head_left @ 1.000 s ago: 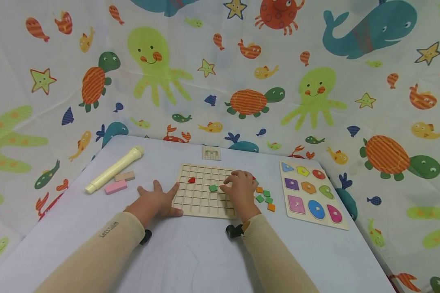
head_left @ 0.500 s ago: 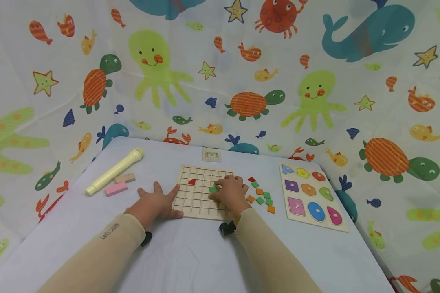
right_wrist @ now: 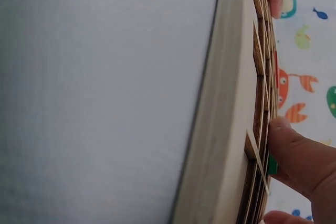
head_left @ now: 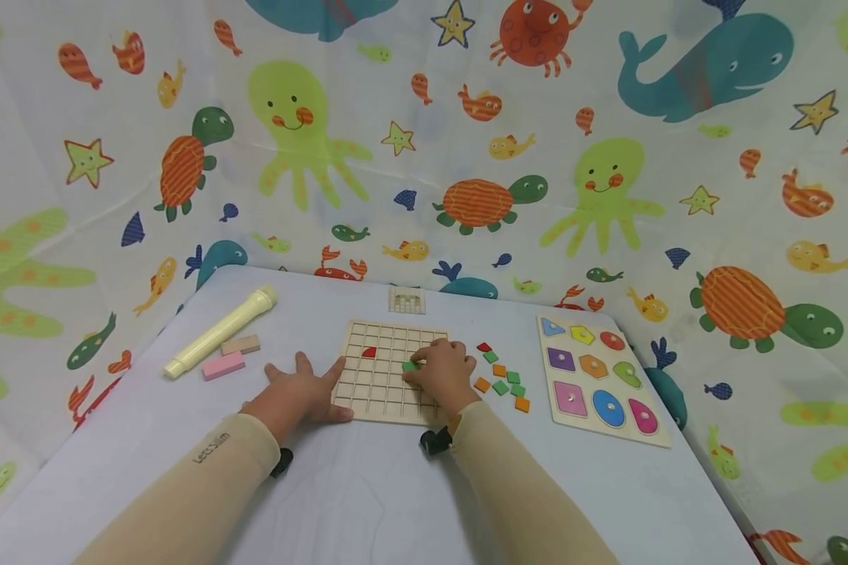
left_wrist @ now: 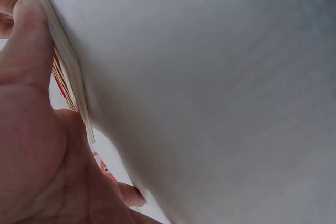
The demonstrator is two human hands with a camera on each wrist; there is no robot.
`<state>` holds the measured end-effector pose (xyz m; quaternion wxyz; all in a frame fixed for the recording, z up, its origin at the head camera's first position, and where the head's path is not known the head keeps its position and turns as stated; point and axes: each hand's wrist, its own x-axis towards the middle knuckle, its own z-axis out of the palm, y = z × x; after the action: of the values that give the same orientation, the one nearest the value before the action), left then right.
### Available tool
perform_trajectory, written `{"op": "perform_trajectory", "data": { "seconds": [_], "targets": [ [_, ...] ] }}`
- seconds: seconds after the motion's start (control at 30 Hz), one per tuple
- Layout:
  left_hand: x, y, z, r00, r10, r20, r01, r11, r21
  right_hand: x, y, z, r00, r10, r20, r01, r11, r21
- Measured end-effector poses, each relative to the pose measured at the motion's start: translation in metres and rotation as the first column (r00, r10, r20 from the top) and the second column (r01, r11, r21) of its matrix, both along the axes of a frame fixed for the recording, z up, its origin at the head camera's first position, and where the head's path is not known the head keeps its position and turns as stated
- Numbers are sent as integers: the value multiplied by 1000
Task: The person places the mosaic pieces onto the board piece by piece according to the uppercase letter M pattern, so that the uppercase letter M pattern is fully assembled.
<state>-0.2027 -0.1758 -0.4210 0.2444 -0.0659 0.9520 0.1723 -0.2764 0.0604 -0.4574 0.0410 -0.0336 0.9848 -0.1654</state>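
Observation:
A wooden grid board [head_left: 377,382] lies flat on the white table. A red tile [head_left: 369,352] sits in a cell near its upper left. My right hand [head_left: 440,370] rests over the board's right half, with curled fingertips pinching a green tile [head_left: 409,366] at a middle cell. In the right wrist view my thumb [right_wrist: 299,156] touches the green tile [right_wrist: 272,165] beside the board's edge [right_wrist: 226,119]. My left hand [head_left: 298,391] lies flat on the table with spread fingers, its thumb against the board's left edge [left_wrist: 65,61].
Several loose green, orange and red tiles [head_left: 502,377] lie right of the board. Farther right is a shape puzzle [head_left: 597,375]. A cream cylinder [head_left: 219,329], a pink block [head_left: 223,365] and a tan block [head_left: 240,344] lie at the left. A small card [head_left: 406,300] lies behind the board.
My right hand has moved left across the board, from its right edge onto the green tile. The left hand has stayed in place.

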Motion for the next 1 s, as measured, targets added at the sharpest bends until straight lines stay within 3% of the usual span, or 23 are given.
{"op": "perform_trajectory", "data": {
  "seconds": [0.43,0.7,1.0],
  "targets": [
    [-1,-2,1,1000,-6,-14,6,1000,-9,-6,-12,12,992,-5,-125,3,1000,-19],
    [-1,0,2,1000,-4,-7,4,1000,-5,-5,-24,9,993,-24,-119,15,997,-79],
    [-1,2,-3,1000,3,1,-3,1000,-31,-6,-43,0,992,-21,-121,17,999,-29]
  ]
}}
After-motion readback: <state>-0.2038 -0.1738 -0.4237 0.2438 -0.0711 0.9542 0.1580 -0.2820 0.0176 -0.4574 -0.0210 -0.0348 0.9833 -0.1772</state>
